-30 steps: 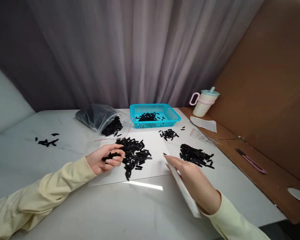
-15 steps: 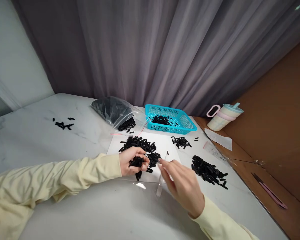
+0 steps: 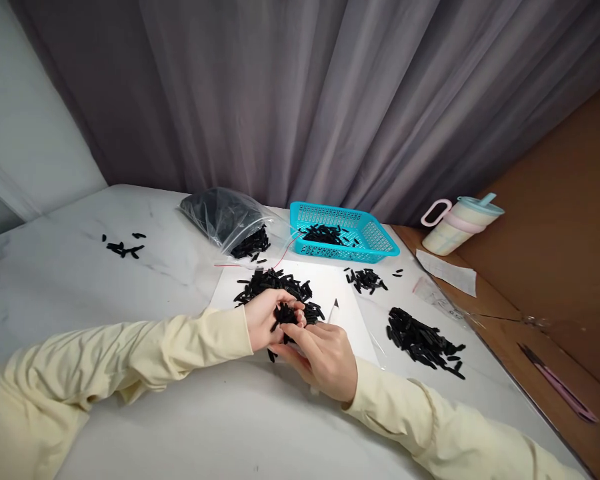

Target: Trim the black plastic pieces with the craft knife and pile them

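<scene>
Cupped palm up, my left hand [image 3: 270,317] holds a small heap of slim black pieces [image 3: 284,313], each short and narrow with tapered ends. My right hand [image 3: 325,353] meets it from the right, its fingertips at the heap; whether they pinch a piece is hidden. Under and behind both hands, a larger pile of the same black pieces [image 3: 273,283] lies on a white sheet [image 3: 347,303]. A pencil-like tool with a dark tip [image 3: 335,308] rests on the sheet just beyond my right hand.
Behind the sheet stand a clear zip bag [image 3: 225,213] of black pieces and a blue basket [image 3: 380,253] holding some more. Other piles [image 3: 423,340] lie at right, with a few pieces [image 3: 125,249] far left. A cup [image 3: 455,227] and pink-handled tweezers [image 3: 563,390] occupy the brown surface.
My right hand has moved left, from beside the pile to the pieces in my left palm. The left hand has turned slightly and stays cupped around them.
</scene>
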`<action>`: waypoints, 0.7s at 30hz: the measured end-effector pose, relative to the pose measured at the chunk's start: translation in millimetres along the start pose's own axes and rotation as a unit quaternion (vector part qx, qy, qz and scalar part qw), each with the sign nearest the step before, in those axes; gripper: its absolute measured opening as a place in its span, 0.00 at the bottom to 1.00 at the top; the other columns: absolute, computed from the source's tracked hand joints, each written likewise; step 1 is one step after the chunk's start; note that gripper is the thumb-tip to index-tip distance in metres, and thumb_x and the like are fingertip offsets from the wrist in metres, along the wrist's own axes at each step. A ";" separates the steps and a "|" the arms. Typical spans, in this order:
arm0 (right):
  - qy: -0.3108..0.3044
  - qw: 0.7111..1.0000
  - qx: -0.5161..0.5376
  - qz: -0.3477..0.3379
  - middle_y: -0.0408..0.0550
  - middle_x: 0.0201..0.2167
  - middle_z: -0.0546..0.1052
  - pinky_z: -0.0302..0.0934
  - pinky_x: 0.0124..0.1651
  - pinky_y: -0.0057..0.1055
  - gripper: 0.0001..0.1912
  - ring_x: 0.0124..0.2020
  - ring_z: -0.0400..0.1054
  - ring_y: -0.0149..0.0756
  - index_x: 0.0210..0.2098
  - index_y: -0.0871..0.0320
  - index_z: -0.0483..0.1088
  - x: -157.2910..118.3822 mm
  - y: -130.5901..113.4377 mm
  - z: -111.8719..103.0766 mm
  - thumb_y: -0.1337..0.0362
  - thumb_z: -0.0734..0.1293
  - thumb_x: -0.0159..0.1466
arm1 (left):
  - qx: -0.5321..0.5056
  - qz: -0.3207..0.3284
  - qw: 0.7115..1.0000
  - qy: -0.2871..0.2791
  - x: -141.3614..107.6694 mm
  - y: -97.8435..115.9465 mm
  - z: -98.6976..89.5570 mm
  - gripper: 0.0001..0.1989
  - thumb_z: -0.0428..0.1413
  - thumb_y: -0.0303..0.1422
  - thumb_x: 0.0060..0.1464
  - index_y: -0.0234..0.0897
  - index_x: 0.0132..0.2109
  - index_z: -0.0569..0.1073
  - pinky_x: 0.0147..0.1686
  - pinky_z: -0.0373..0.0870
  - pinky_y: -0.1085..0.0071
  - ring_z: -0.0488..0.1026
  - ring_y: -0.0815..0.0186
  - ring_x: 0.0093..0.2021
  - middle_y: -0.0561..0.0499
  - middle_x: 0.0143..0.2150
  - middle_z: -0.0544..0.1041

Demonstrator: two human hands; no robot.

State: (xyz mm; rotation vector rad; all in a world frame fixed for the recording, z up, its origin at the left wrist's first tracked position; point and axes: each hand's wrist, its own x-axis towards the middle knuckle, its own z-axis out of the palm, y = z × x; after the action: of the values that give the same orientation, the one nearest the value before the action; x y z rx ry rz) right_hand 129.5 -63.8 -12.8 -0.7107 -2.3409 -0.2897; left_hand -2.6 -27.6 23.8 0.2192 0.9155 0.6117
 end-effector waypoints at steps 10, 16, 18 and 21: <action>-0.026 0.992 0.122 0.013 0.39 0.19 0.67 0.51 0.21 0.24 0.06 0.18 0.61 0.26 0.40 0.60 0.60 -6.0 3.3 8.3 0.71 0.54 0.65 | -0.055 0.018 0.996 -0.061 10.3 3.0 -11.8 0.15 0.44 0.26 0.54 0.34 0.20 0.57 0.08 0.51 0.83 0.50 0.78 0.11 0.60 0.13 0.51; -0.031 0.977 0.200 0.061 0.38 0.20 0.68 0.52 0.19 0.23 0.09 0.17 0.60 0.26 0.45 0.59 0.57 -5.9 1.8 7.1 0.70 0.56 0.64 | -0.084 0.034 0.994 -0.069 10.1 4.8 -15.1 0.16 0.45 0.26 0.54 0.35 0.19 0.55 0.05 0.43 0.82 0.46 0.80 0.08 0.62 0.12 0.49; -0.041 0.969 0.228 0.079 0.40 0.21 0.70 0.54 0.21 0.23 0.08 0.19 0.61 0.26 0.43 0.59 0.57 -5.3 2.0 6.6 0.69 0.56 0.64 | -0.092 0.042 0.992 -0.079 8.5 6.8 -15.7 0.16 0.45 0.27 0.54 0.35 0.19 0.55 0.05 0.42 0.82 0.45 0.80 0.08 0.62 0.12 0.48; -0.049 0.968 0.242 0.047 0.44 0.24 0.72 0.58 0.25 0.25 0.05 0.23 0.64 0.28 0.40 0.59 0.60 -4.3 3.6 6.3 0.68 0.57 0.64 | -0.098 0.045 0.989 -0.099 5.4 9.7 -15.6 0.16 0.44 0.27 0.55 0.36 0.19 0.54 0.05 0.42 0.81 0.44 0.80 0.08 0.62 0.12 0.47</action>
State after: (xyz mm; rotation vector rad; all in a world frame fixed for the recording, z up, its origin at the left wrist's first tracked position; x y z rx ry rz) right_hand 130.9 -60.1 -20.3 -0.5962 -2.3264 0.3575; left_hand -16.4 -17.8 14.8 0.1424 0.6525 0.7455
